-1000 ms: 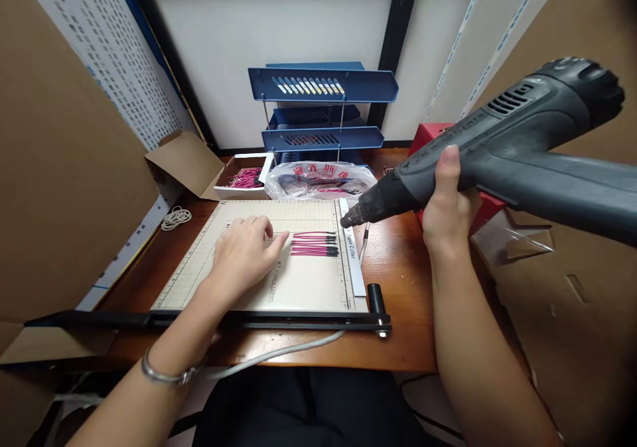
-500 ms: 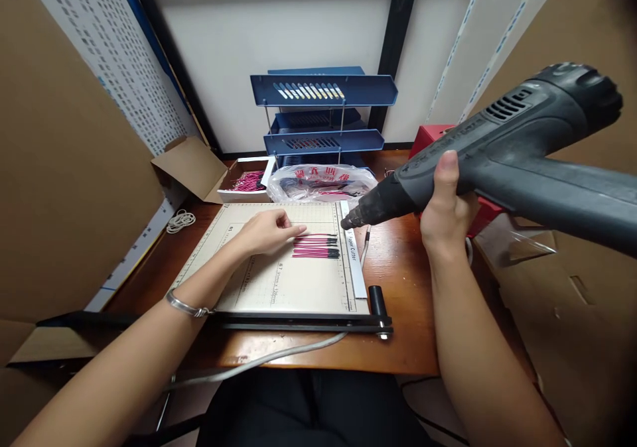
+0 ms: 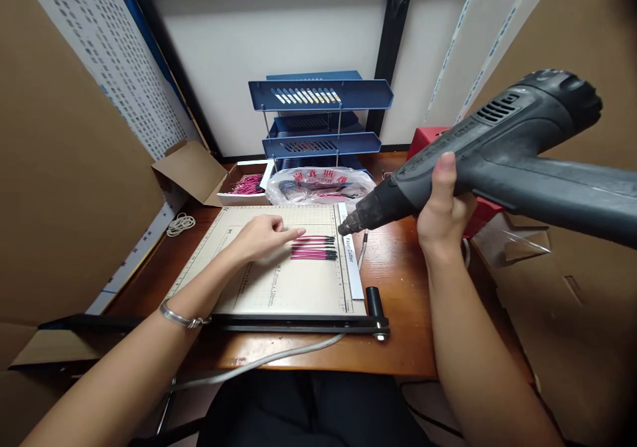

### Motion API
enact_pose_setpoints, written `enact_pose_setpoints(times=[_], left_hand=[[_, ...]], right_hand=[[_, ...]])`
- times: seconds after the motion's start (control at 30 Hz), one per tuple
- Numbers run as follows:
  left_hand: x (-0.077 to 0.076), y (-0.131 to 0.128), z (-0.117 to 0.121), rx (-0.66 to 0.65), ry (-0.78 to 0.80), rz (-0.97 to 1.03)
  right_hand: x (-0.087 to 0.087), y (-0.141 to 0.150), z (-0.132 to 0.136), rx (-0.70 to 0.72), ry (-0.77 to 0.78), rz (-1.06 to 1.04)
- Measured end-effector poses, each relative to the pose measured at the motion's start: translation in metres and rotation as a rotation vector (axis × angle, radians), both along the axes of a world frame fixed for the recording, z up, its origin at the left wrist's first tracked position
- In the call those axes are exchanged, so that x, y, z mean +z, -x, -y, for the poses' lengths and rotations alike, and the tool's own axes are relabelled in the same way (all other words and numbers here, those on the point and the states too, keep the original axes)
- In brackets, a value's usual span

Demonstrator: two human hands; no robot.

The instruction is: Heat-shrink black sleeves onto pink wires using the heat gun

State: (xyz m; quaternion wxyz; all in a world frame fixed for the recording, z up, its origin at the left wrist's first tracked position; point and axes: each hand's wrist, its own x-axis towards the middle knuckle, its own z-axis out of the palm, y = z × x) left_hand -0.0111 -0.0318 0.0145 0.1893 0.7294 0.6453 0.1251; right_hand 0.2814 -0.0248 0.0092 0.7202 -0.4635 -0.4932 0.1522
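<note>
A row of magenta wires (image 3: 311, 253) with black ends lies across the cream board of a paper cutter (image 3: 293, 292), black ends to the right. My left hand (image 3: 263, 237) rests on the board by their left ends, its thumb stretched out to the uppermost wires and its other fingers curled. Whether the thumb presses on a wire I cannot tell. My right hand (image 3: 445, 211) is wrapped around a dark grey heat gun (image 3: 517, 128). The gun's nozzle points down and left, just above and right of the black wire ends. My right fingers are mostly hidden behind the gun.
Behind the cutter sit a white box (image 3: 243, 198) of magenta wires, a clear plastic bag (image 3: 323, 191) and blue stacked trays (image 3: 323, 143). The cutter's black handle (image 3: 374, 303) is at front right. A grey cable (image 3: 279, 355) crosses the table's front. Cardboard (image 3: 64, 155) walls the left.
The heat gun has shifted slightly left and its nozzle sits a touch lower. The left hand has barely moved, with its thumb still at the wires. The whole view has shifted a little.
</note>
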Motion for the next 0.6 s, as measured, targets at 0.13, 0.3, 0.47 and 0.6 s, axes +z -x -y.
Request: enact_pose_setpoints(times=[0.13, 0.3, 0.47, 0.6], left_hand=[[0.001, -0.001, 0.011, 0.040, 0.010, -0.098], [0.002, -0.004, 0.026, 0.059, 0.008, -0.161], [0.000, -0.002, 0.036, 0.097, 0.004, -0.179], [-0.001, 0.000, 0.040, 0.092, 0.012, -0.169]], right_hand=[[0.006, 0.002, 0.002, -0.143, -0.025, -0.011], [0.010, 0.001, 0.001, -0.119, -0.129, -0.040], [0.009, 0.001, -0.001, -0.076, -0.185, -0.032], [0.009, -0.001, -0.002, -0.057, -0.201, -0.045]])
